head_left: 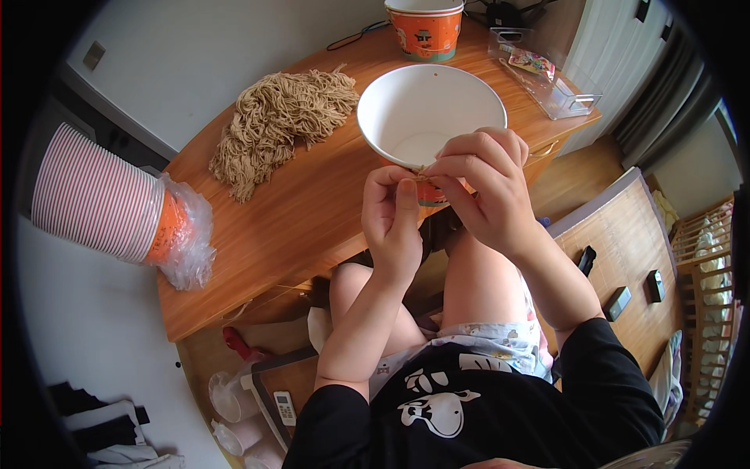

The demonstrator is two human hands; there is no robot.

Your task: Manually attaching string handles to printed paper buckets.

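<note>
Both hands meet at the near rim of a paper bucket (426, 117), white inside and orange outside, standing near the table's front edge. A short piece of tan cord (422, 175) shows at that rim. My left hand (393, 223) is closed, thumb and fingers pinching one side of the cord. My right hand (488, 184) is closed too, its fingertips pinching the other side. Whether the cord is knotted is too small to tell. A small hole shows in the bucket's far wall. Left of the bucket lies a heap of tan cords (281, 125).
Another orange bucket (426, 31) stands at the back. A clear plastic tray (558, 94) holding a colourful packet sits at the far right. Stacked buckets (101, 195) in plastic wrap lie at the table's left end. The wooden table (312, 184) curves towards me.
</note>
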